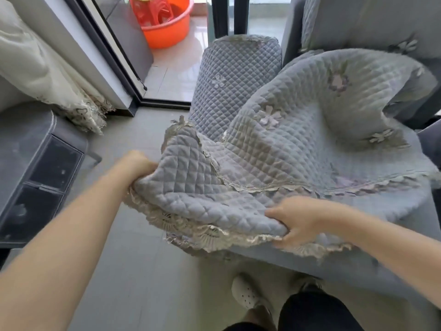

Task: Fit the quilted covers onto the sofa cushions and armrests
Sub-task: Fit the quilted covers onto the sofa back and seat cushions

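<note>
A grey-blue quilted cover (281,149) with embroidered flowers and a lace hem billows over the sofa seat (358,266), its far part lifted in a wave. My left hand (136,164) is shut on the cover's near left corner. My right hand (298,222) grips the lace-trimmed front edge further right. Beyond it, the sofa armrest (229,84) wears a fitted quilted cover. A covered back cushion (358,22) stands at the upper right.
A dark low cabinet (35,163) stands on the left, with pale curtains (47,75) above it. A sliding door frame (114,58) opens onto a balcony holding an orange basin (167,29). My foot in a white shoe (245,292) stands on grey floor tiles below.
</note>
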